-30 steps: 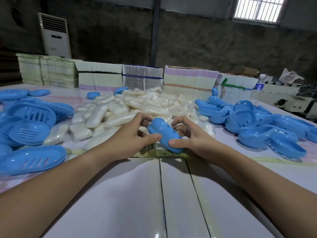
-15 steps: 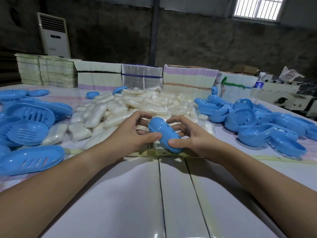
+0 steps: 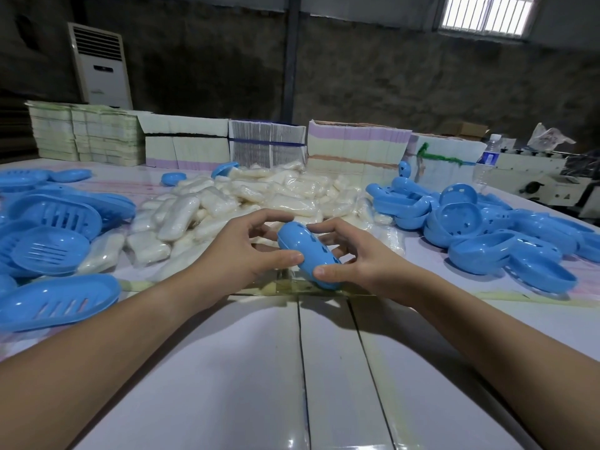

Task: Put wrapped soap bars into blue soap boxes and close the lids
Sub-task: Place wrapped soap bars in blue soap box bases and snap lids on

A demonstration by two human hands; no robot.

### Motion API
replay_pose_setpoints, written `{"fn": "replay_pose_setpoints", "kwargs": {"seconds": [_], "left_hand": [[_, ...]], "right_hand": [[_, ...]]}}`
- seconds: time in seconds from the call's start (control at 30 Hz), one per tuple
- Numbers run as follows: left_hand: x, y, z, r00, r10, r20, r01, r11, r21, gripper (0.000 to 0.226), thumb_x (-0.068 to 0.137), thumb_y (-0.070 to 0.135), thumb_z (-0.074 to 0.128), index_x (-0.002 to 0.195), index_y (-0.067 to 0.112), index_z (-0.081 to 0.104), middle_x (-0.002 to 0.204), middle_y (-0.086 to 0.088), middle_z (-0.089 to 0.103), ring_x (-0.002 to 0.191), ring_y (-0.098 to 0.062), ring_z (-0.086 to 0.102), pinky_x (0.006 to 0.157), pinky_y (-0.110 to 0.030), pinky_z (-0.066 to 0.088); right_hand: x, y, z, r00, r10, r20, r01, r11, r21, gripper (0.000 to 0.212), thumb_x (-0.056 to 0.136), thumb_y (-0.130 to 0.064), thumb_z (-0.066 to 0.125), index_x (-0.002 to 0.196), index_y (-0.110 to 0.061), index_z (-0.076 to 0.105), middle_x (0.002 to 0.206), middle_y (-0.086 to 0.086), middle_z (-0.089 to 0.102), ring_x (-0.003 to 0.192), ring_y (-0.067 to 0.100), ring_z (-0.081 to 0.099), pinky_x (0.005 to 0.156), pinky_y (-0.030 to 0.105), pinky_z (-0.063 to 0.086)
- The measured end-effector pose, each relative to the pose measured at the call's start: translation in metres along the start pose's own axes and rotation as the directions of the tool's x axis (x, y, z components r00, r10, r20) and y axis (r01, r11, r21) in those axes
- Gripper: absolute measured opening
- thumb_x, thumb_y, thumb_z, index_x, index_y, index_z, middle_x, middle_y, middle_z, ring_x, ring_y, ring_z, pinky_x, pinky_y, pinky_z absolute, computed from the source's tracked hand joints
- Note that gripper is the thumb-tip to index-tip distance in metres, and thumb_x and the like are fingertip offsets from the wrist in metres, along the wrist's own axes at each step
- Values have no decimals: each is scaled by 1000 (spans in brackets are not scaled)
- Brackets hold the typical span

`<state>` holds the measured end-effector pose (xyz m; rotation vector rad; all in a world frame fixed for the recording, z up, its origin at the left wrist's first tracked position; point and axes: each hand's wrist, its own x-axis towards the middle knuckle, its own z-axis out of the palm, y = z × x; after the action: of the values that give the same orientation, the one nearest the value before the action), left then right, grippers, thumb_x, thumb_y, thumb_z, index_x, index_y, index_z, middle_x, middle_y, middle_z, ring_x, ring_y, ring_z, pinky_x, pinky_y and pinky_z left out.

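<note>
Both hands grip the closed soap box (image 3: 308, 254) between them over the worktop (image 3: 227, 368), much as before; left hand (image 3: 242, 251) thumb on its near side, right hand (image 3: 352, 258) thumb at its near end; soaps (image 3: 246, 203) piled just beyond.

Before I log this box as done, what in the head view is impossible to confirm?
- Inside of the closed soap box: its opaque shell hides whether a bar is in it.
- The box's seam on the far and under side: covered by the left hand and right hand, so full closure cannot be told.
- Water bottle label: too small to read.
- Blue trays at left: cut off by the frame edge.
</note>
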<state>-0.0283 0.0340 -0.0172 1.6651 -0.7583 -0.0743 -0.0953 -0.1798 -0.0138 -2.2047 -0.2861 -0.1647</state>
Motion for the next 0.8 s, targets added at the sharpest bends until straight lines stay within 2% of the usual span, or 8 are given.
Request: {"fn": "replay_pose_setpoints", "kwargs": {"seconds": [0.13, 0.3, 0.43, 0.5, 0.6, 0.73, 0.8], "left_hand": [[1, -3, -1, 999, 26, 33, -27, 1000, 10, 54, 73, 15, 87, 117, 40, 68, 113, -5, 65, 84, -15, 76, 64, -18, 56], [5, -8, -1, 994, 43, 100, -47, 998, 39, 56, 78, 21, 85, 122, 45, 61, 120, 6, 63, 95, -10, 74, 71, -20, 58], [5, -15, -1, 984, 21, 178, -41, 993, 110, 55, 83, 33, 80, 128, 49, 52, 127, 9, 59, 102, -10, 70, 88, -30, 58], [5, -19, -5, 986, 0, 169, -21, 992, 126, 53, 81, 40, 80, 125, 50, 52, 124, 9, 60, 100, -9, 70, 90, -29, 57], [7, -19, -5, 978, 7, 207, -35, 990, 134, 50, 78, 44, 81, 121, 47, 57, 117, 6, 64, 97, -9, 70, 90, -30, 57], [7, -24, -2, 960, 54, 274, -113, 972, 206, 51, 67, 53, 72, 117, 43, 62, 111, 5, 67, 98, -3, 66, 84, -19, 54], [9, -29, -3, 954, 72, 291, -140, 965, 222, 47, 68, 64, 72, 111, 49, 64, 109, 12, 68, 101, 1, 65, 82, -13, 52]], "right_hand": [[1, 0, 2, 1000, -5, -9, 5, 999, -34, 60, 73, -46, 75, 118, -64, 40, 116, -15, 56, 98, -2, 58, 73, 15, 51], [0, -2, 3, 998, -2, -56, -3, 995, -99, 72, 68, -53, 74, 129, -60, 35, 110, -21, 52, 97, -5, 54, 73, 13, 50], [-4, -5, -5, 987, 3, -158, -34, 980, -195, 72, 68, -49, 79, 126, -59, 38, 117, -11, 54, 98, 5, 55, 77, 21, 50], [-6, -9, -12, 975, 31, -218, -72, 981, -181, 69, 71, -46, 81, 125, -57, 40, 115, -10, 54, 97, 6, 57, 74, 20, 50], [-22, -14, -34, 945, 98, -312, -137, 985, -106, 62, 71, -54, 77, 123, -55, 45, 107, -13, 57, 88, 5, 63, 71, 18, 50], [-64, -11, -69, 874, 192, -447, -256, 963, -87, 53, 61, -62, 71, 111, -57, 54, 93, -25, 62, 77, -5, 62, 62, 12, 45], [-92, -4, -90, 820, 237, -522, -320, 944, -75, 54, 57, -63, 72, 109, -57, 56, 89, -27, 63, 75, -5, 64, 66, 17, 45]]}}
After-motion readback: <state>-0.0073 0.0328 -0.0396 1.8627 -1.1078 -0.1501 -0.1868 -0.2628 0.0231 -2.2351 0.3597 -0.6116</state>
